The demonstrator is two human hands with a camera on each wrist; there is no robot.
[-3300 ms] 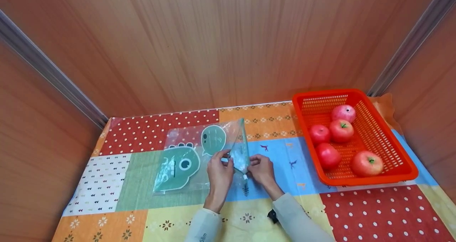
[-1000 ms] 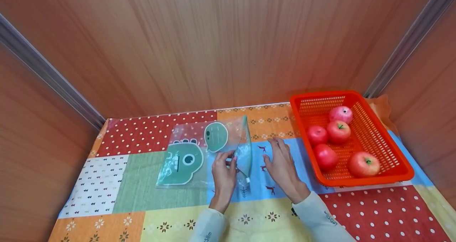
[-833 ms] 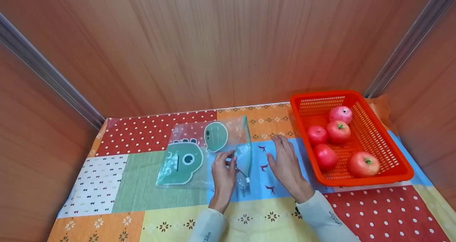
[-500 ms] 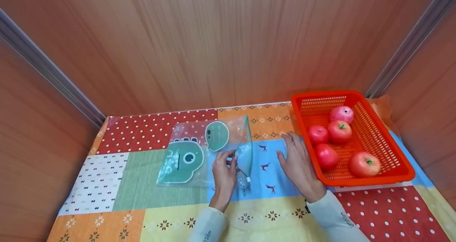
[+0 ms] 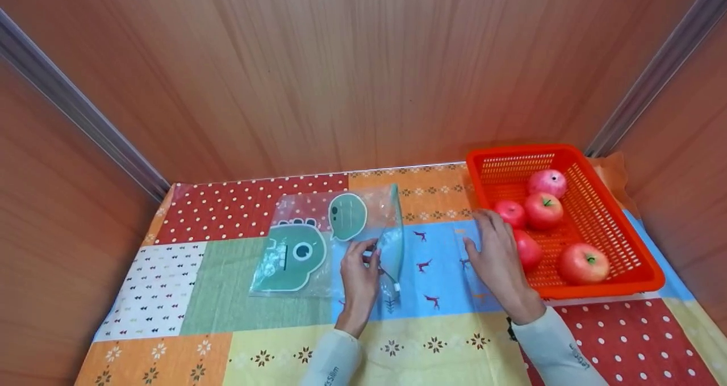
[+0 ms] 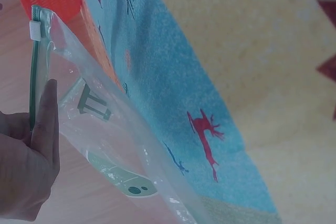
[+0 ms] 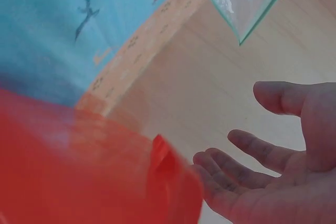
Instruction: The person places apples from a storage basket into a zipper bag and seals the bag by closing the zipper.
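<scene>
A clear zip bag [image 5: 309, 255] printed with a green dinosaur lies on the patchwork cloth, its green-edged mouth facing right and parted. My left hand [image 5: 359, 275] pinches the near lip of that mouth between thumb and fingers. The white slider [image 6: 35, 31] sits at one end of the green zip strip in the left wrist view. My right hand [image 5: 498, 258] is over the left rim of the red basket [image 5: 625, 286], fingers spread and holding nothing. It partly hides one of the several apples [image 5: 544, 210] inside; whether it touches the rim I cannot tell.
Wood-grain panels [image 5: 341, 79] enclose the table at the back and both sides. A patchwork cloth [image 5: 227, 284] covers the tabletop. Brown material [image 5: 610, 173] shows behind the basket's right side.
My right hand has let go of the bag's mouth and moved right to the basket, its fingers spreading. The left hand keeps its pinch on the lip, and the mouth stands wider.
</scene>
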